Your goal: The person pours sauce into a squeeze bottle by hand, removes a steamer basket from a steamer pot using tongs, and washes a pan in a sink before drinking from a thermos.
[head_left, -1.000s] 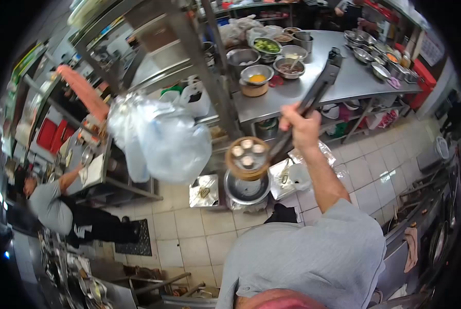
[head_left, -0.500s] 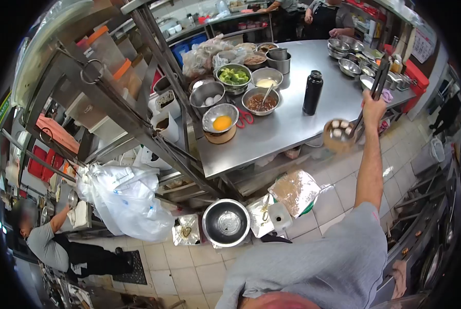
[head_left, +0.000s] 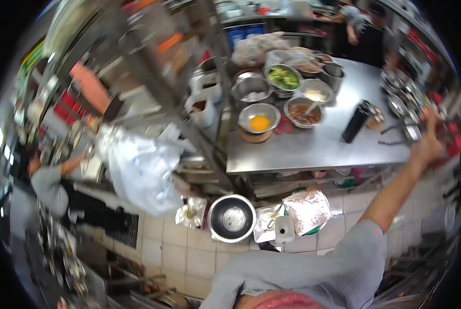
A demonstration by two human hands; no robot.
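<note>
Carried above the floor half a second earlier, a round basket (head_left: 375, 118) of pale pieces now sits on the steel table (head_left: 292, 154). At left, a person in a grey shirt (head_left: 50, 188) stands beyond a plastic bag (head_left: 140, 170). Further right, a large metal bowl (head_left: 232, 218) stands near foil-covered trays (head_left: 306, 210); above, bowls of yolk (head_left: 259, 123), red-brown sauce (head_left: 303, 112) and greens (head_left: 283, 78) crowd the table. The basket lies just beside a black bottle (head_left: 356, 121), left of the dark tongs (head_left: 391, 143), their prongs apart. At far right, the right hand (head_left: 428, 145) is blurred; whether it grips the tongs cannot be told.
</note>
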